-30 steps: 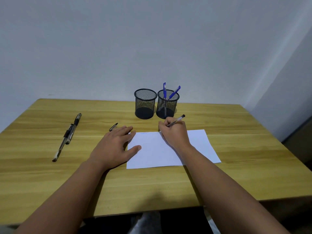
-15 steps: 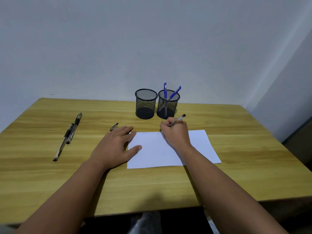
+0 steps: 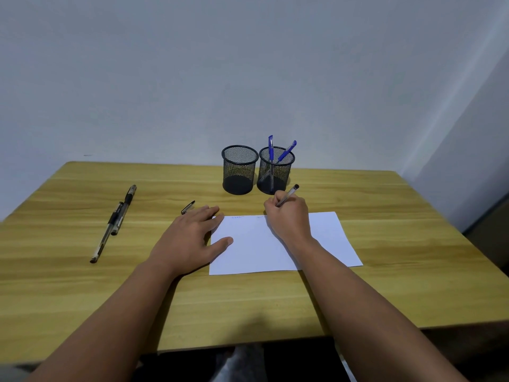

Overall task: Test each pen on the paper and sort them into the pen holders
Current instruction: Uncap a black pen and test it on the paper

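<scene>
In the head view, a sheet of paper [image 3: 286, 244] was laid flat on the wooden table [image 3: 385, 285], with faint scribbles seen near its far edge. The right hand [image 3: 289, 216] was curled around a clear pen [image 3: 287, 194], the tip hidden behind the fingers at the paper's far edge and the capless end tilted up toward the far right. The left hand [image 3: 190, 238] was spread flat, fingers straight, its thumb and fingertips pressed on the paper's left edge. A pen cap [image 3: 188, 207] was seen just beyond the left fingers. Two black pens [image 3: 114, 221] were laid side by side well to the left. Two mesh holders were stood side by side at the far edge: the left holder [image 3: 238, 170] held nothing visible, and two blue pens [image 3: 276, 153] were stood in the right holder [image 3: 276, 172].
</scene>
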Motion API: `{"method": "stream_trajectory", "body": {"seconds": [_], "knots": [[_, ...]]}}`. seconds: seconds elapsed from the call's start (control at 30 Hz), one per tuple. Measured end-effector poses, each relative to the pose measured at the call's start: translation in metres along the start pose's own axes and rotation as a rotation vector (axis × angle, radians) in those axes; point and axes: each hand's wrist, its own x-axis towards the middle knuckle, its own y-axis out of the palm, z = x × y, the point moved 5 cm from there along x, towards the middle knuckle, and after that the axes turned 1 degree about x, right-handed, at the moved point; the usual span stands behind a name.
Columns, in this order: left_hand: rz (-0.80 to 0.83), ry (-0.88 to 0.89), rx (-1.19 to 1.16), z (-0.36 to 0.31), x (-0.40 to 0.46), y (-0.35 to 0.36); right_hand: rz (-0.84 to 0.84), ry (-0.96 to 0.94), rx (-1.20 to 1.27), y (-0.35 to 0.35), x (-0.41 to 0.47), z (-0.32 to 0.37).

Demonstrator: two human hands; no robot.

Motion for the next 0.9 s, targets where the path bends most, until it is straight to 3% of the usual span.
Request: {"method": "stream_trajectory", "body": {"seconds": [0.13,0.4,0.53,0.67,0.9], "knots": [[0.004,-0.001,0.004,0.001,0.0,0.0,-0.031,0.052,0.05,-0.003,-0.001,0.0],[0.002,0.007,0.004,0.001,0.0,0.0,-0.271,0.32,0.582,-0.027,0.009,-0.014],[-0.006,0.011,0.002,0.0,0.0,-0.001,-0.314,0.362,0.609,-0.032,0.01,-0.017],[0.0,0.009,0.009,-0.001,0.0,-0.001,-0.265,0.356,0.592,-0.032,0.011,-0.013],[-0.016,0.018,-0.007,-0.002,-0.002,-0.001,-0.021,0.366,0.599,-0.03,0.011,0.002]]}}
